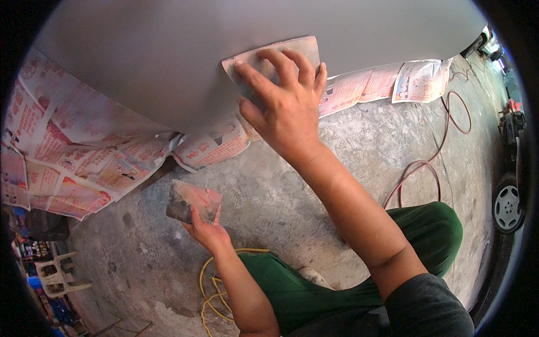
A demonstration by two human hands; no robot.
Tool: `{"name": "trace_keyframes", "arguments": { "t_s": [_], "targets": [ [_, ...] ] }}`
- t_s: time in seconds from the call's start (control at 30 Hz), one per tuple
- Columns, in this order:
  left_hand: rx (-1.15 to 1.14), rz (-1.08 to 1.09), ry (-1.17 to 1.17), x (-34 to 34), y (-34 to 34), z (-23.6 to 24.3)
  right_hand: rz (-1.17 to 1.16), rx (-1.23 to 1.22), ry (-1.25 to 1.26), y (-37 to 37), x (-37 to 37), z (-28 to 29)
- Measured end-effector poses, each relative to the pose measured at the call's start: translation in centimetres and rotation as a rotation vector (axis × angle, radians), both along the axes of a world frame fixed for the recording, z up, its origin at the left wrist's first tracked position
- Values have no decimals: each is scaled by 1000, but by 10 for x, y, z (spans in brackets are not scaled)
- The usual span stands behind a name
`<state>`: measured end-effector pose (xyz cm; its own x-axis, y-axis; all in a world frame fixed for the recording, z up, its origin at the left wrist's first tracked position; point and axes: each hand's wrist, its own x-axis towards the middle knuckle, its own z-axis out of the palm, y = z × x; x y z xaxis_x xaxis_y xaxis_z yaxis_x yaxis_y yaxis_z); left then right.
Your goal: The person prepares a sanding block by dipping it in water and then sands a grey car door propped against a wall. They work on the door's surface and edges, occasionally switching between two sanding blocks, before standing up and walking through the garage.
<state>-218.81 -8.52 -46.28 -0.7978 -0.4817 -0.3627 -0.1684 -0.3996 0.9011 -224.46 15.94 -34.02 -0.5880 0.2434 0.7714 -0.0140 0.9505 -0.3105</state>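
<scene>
A thin, rectangular sheet, dull greyish-pink and worn-looking, lies against a broad, smooth, matte grey curved panel, directly under the fingers of the right hand. Its upper edge, seemingly its long axis, runs left to right, rising slightly to the right. The right hand is spread over it, fingertips bent onto its face, thumb apart, pressing rather than pinching; it is clearly the nearer hand to the panel. The left hand grips a squarish, grey-and-pink stained flat piece by its lower right part, thumb across the near face, well apart from the panel and above the rough grey concrete floor. The palm and fingers hide the lower part of the sheet, and its contact face cannot be seen. The left fingers are partly behind their piece, and the panel's top is cut off.
</scene>
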Motion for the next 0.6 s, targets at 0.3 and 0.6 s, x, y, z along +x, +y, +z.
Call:
{"name": "trace_keyframes", "arguments": {
  "t_s": [0.3, 0.6],
  "targets": [
    [4, 63, -10, -5, 2, -8, -29, 61, -2, 6, -7, -8],
    [-15, 30, 8, -5, -2, -10, -4, 83, 45, 13, -10, -6]
  ]
}}
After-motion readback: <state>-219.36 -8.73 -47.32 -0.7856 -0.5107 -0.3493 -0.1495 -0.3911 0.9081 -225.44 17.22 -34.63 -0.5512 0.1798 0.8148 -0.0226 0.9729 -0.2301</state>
